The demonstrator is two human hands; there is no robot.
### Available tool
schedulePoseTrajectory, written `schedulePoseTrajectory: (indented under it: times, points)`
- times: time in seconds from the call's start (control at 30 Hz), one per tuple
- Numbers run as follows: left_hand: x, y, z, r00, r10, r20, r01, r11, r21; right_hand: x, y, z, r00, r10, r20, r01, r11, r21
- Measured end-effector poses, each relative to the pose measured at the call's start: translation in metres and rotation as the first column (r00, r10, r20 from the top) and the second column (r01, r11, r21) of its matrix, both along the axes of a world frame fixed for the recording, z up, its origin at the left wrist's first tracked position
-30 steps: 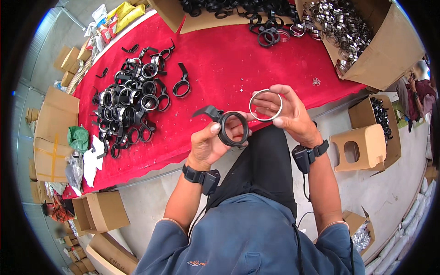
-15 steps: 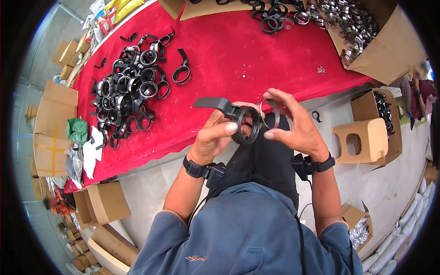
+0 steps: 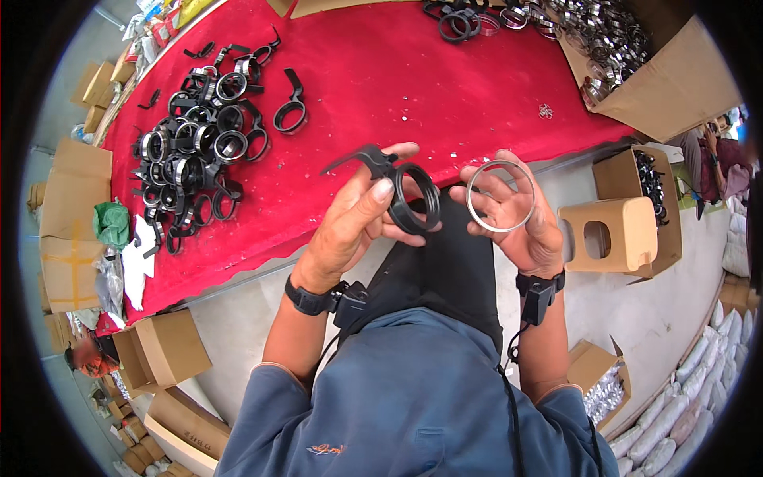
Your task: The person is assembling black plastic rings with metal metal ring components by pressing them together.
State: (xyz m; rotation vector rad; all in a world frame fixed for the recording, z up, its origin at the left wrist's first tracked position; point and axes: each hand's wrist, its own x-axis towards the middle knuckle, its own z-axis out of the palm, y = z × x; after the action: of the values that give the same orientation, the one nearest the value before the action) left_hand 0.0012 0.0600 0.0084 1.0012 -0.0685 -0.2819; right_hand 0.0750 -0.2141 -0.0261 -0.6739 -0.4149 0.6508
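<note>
My left hand [image 3: 347, 221] grips a black ring with a flat curved handle [image 3: 400, 213], thumb against the near side and fingers round the far side. The handle points up and left. Just to its right, my right hand [image 3: 534, 240] holds a thin silver metal ring [image 3: 500, 230], palm up, with the fingers visible through it. The two rings are apart, above my lap at the table's near edge. On the red cloth, a single black handled ring [image 3: 291, 115] lies beside a pile of similar rings [image 3: 187, 173], several with silver rims.
The red-covered table [image 3: 350, 87] spans ahead. A cardboard box of silver rings [image 3: 666, 83] stands at its far right, with loose black rings [image 3: 458, 27] beside it. Right of me, a cut-out cardboard box [image 3: 628, 238] sits by a carton of black parts [image 3: 650, 187]. Cartons [image 3: 179, 350] stand left.
My right hand has moved away from the black ring and turned palm up, so the silver ring now faces upward. The left hand still holds the black ring. The view has shifted slightly.
</note>
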Motion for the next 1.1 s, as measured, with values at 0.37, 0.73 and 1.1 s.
schedulePoseTrajectory:
  times: [0.37, 0.73, 1.1]
  points:
    - [-0.002, -0.003, -0.004, 0.997, 0.08, 0.023, -0.083, 0.981, 0.177, -0.006, 0.004, -0.012, 0.943, 0.147, -0.299, -0.057, 0.955, 0.291]
    - [0.0, -0.008, -0.001, 0.998, 0.035, -0.054, -0.02, 0.966, 0.257, -0.03, 0.03, 0.017, 0.76, -0.126, 0.638, 0.478, 0.773, -0.417]
    - [0.002, -0.008, -0.005, 0.997, 0.052, 0.057, -0.07, 0.931, 0.359, -0.033, 0.037, 0.02, 0.706, -0.092, 0.702, 0.509, 0.755, -0.413]
